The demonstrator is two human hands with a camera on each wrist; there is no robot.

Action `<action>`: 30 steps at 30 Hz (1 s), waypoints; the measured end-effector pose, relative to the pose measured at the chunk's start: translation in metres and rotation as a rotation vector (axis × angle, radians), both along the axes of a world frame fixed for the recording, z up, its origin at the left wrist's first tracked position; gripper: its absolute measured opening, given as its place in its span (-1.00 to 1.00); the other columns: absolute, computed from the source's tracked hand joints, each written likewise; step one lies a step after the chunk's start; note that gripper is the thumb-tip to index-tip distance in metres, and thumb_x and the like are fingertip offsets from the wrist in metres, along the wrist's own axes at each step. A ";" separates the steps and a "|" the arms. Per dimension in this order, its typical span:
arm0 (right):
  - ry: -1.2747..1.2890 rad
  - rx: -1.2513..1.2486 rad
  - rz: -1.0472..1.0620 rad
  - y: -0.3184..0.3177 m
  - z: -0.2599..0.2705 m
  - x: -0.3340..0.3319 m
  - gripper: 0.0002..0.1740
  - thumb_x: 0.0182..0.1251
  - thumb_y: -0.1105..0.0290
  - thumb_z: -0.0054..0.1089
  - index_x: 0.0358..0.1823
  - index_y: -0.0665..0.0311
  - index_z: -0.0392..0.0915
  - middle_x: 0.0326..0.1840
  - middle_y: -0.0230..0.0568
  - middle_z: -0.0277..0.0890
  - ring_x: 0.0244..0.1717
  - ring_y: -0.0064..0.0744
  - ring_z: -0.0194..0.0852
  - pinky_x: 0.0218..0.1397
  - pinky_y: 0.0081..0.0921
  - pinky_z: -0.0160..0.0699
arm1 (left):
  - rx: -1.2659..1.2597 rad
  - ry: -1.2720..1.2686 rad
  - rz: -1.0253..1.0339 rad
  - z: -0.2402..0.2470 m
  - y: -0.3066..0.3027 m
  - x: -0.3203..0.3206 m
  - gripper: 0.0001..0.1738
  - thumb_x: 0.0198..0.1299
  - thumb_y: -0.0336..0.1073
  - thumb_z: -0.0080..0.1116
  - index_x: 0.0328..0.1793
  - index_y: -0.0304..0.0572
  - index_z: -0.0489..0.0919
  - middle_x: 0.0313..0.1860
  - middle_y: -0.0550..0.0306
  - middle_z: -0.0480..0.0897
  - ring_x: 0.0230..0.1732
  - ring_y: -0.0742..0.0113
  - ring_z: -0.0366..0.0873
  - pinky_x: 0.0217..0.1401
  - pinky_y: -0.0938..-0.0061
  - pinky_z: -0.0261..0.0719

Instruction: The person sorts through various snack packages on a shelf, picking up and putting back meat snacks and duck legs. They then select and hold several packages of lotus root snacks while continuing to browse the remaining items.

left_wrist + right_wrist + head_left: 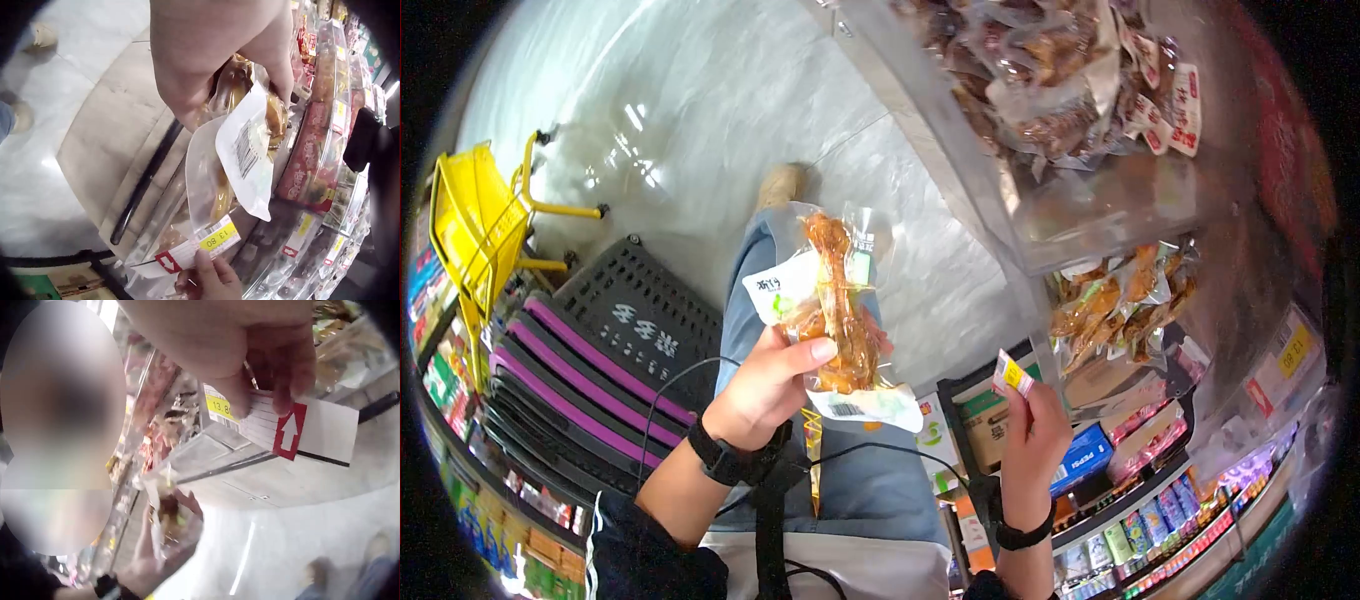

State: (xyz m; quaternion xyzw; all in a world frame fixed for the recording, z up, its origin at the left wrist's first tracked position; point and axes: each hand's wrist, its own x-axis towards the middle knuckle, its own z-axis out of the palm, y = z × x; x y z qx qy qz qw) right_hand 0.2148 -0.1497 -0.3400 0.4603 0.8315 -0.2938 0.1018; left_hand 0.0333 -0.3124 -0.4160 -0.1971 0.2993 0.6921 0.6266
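In the head view my left hand (765, 385) grips a clear vacuum pack of brown glazed meat (836, 300), thumb across its front, with white label flaps on it. The left wrist view shows the pack's barcode label (245, 147) hanging below my left hand (219, 50). To the right, my right hand (1037, 440) pinches a small price tag (1012, 374) between thumb and finger. That tag (275, 425) has a yellow 13.80 patch and a red block with a white arrow; my right hand (250, 350) holds its upper edge. Hand and pack are apart from the tag.
Clear bins of packed meat (1125, 300) stand at the right, with another price tag (1280, 365) on a bin front. Stacked black and purple baskets (650, 320) and a yellow cart frame (475, 220) are at the left. Drink cans (1140, 530) line a lower shelf.
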 end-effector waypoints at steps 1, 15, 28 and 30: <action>-0.020 -0.013 -0.013 0.001 -0.002 -0.003 -0.92 0.22 0.54 0.11 -0.28 0.40 0.51 -0.39 -0.08 0.48 -0.41 -0.15 0.44 -0.39 -0.39 0.38 | -0.009 0.005 0.015 -0.001 -0.003 0.000 -0.37 0.02 -0.13 0.27 0.17 -0.29 0.36 -0.01 0.02 0.53 0.06 0.11 0.51 0.11 0.26 0.48; 0.022 0.268 0.139 0.023 0.015 -0.039 -0.81 0.25 0.53 0.05 -0.14 0.36 0.56 -0.27 -0.17 0.51 -0.25 -0.25 0.46 -0.23 -0.42 0.43 | 0.054 -0.004 0.149 -0.005 -0.021 0.009 -0.41 0.07 -0.23 0.23 0.21 -0.27 0.32 -0.04 0.01 0.54 0.04 0.13 0.53 0.07 0.28 0.50; -0.098 0.100 0.201 0.074 -0.010 -0.044 -0.68 0.13 0.60 0.08 -0.04 0.32 0.52 -0.22 -0.07 0.43 -0.17 -0.09 0.45 -0.14 -0.31 0.43 | -0.079 0.000 -0.118 0.000 0.025 0.019 -0.32 -0.04 -0.13 0.32 0.18 -0.27 0.33 -0.05 0.02 0.53 0.03 0.04 0.53 0.10 0.21 0.49; -0.122 0.042 0.207 0.077 -0.026 -0.048 -0.71 0.14 0.58 0.08 -0.06 0.33 0.52 -0.24 -0.06 0.42 -0.20 -0.07 0.44 -0.14 -0.30 0.42 | -0.054 0.026 -0.168 0.002 0.030 0.021 -0.33 -0.03 -0.12 0.32 0.16 -0.27 0.34 -0.05 0.02 0.53 0.02 0.06 0.53 0.09 0.22 0.49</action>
